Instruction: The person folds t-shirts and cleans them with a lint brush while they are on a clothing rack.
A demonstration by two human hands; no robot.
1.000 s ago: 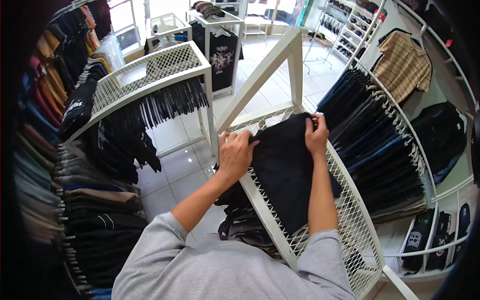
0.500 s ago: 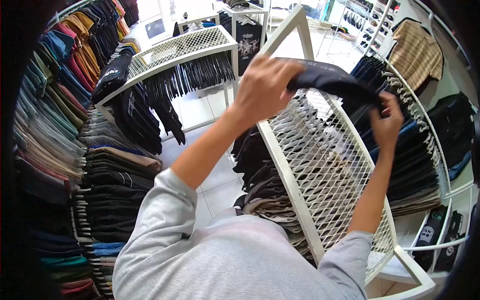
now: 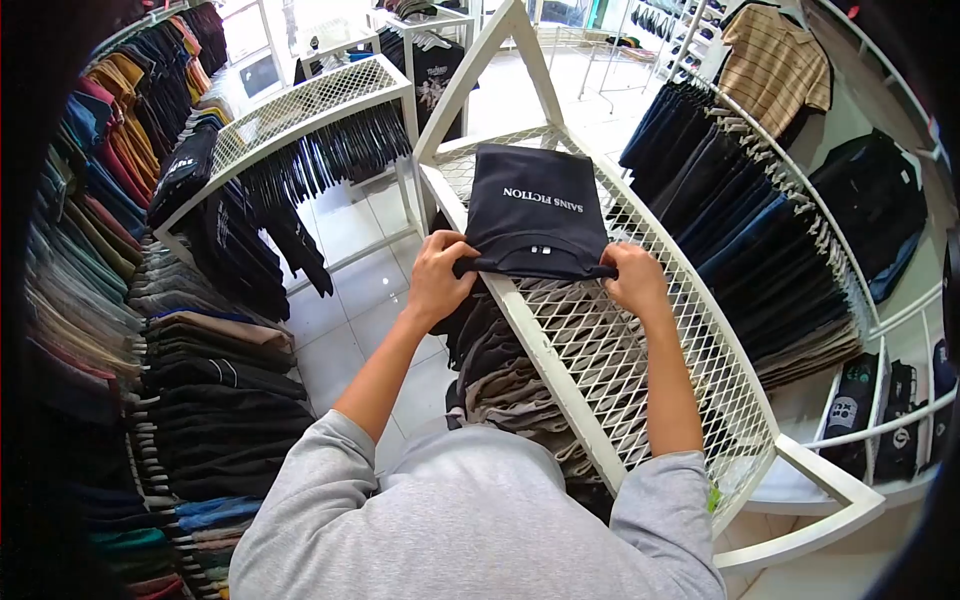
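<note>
A folded black T-shirt (image 3: 535,215) with white "SAINS FICTION" lettering lies on the far part of the white mesh rack top (image 3: 640,370). The lettering looks upside down from here, and the collar faces me. My left hand (image 3: 440,277) pinches the shirt's near left corner, beside the rack's left rail. At the near right corner, my right hand (image 3: 637,280) grips the fabric over the mesh. Both hands have their fingers closed on the cloth.
Dark and beige garments (image 3: 530,390) hang under the mesh. A second white rack (image 3: 310,105) stands ahead left. Coloured shirts (image 3: 120,130) line the left side. Jeans (image 3: 735,240) and a striped shirt (image 3: 775,65) hang at the right. White floor tiles (image 3: 350,300) show between racks.
The black shirt has come down from the air onto the mesh and now lies flat, its lettering visible. Both hands have lowered to its near corners. The view has shifted a little to the right.
</note>
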